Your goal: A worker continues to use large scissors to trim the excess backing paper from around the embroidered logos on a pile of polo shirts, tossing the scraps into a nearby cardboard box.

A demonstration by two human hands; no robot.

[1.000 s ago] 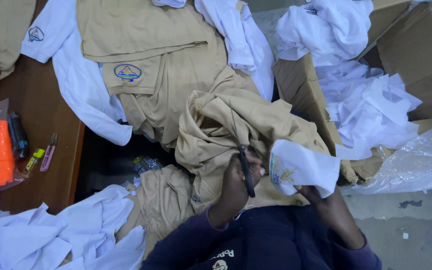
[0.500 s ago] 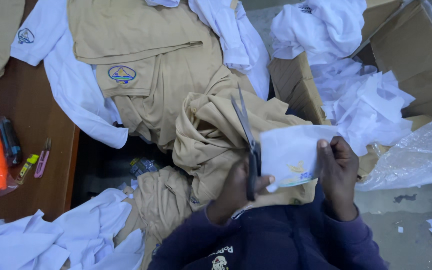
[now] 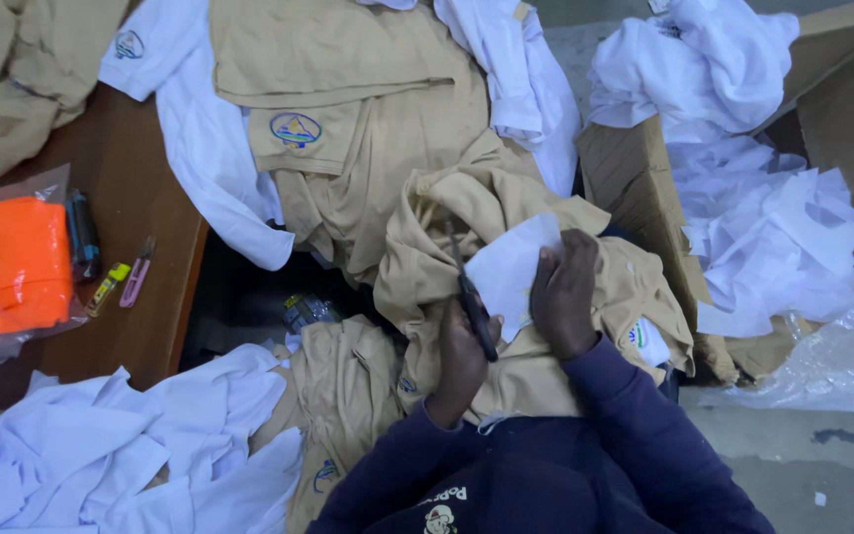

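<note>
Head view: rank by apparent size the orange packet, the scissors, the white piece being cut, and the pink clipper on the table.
1. Orange packet
2. White piece in the right hand
3. Scissors in the left hand, partly hidden, nearer the camera
4. Pink clipper

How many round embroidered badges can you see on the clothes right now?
5, maybe more hidden in folds: white shirt sleeve top left, flat tan shirt upper middle, tan shirt right of the right hand, and two tan shirts lower middle.

White paper piece (image 3: 508, 269), tan shirts (image 3: 368, 148).
</note>
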